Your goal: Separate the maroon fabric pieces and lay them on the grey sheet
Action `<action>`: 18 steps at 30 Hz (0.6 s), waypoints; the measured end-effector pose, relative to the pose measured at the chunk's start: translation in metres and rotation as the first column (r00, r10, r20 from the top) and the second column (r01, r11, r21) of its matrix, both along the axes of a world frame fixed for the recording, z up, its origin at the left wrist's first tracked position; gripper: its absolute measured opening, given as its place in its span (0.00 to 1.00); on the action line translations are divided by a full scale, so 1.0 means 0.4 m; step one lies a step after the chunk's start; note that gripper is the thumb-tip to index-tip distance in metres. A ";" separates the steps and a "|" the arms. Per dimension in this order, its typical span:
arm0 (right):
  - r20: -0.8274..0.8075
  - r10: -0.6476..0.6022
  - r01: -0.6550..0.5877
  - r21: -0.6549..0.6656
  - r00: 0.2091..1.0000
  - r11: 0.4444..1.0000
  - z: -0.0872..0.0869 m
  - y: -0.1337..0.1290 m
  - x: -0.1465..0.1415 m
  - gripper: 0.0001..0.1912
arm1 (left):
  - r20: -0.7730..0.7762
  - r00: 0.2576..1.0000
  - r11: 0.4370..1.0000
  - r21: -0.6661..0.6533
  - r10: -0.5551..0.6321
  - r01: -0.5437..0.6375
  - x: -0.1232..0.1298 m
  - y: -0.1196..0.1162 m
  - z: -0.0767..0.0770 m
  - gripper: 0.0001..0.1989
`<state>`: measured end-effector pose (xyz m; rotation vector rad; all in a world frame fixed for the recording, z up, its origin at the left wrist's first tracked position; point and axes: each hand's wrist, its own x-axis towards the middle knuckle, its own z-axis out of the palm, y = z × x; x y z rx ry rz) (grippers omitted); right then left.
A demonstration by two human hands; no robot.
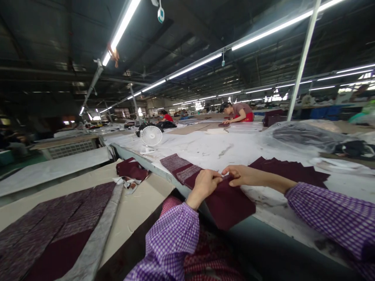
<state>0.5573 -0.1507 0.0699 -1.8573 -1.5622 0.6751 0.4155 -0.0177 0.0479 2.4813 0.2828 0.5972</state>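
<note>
A maroon fabric piece hangs over the near edge of the white-covered table. At its upper left corner my left hand is closed, fingers pinched on the cloth. My right hand is beside it, thumb and index finger apart over the same piece, nothing visible between them. Left of my hands lie patterned maroon pieces with speckled bands. Fanned plain maroon pieces are on the table to the right, under and beyond my right forearm.
A small white fan stands at the table's left edge. On the lower left surface are long patterned panels and a crumpled maroon cloth. Clear plastic lies at right. A person leans over the far table.
</note>
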 end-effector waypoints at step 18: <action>0.659 0.038 -0.125 0.086 0.751 0.988 -0.031 -0.016 0.072 0.11 | -0.051 0.997 0.909 0.417 0.050 -0.024 0.044 -0.044 -0.062 0.14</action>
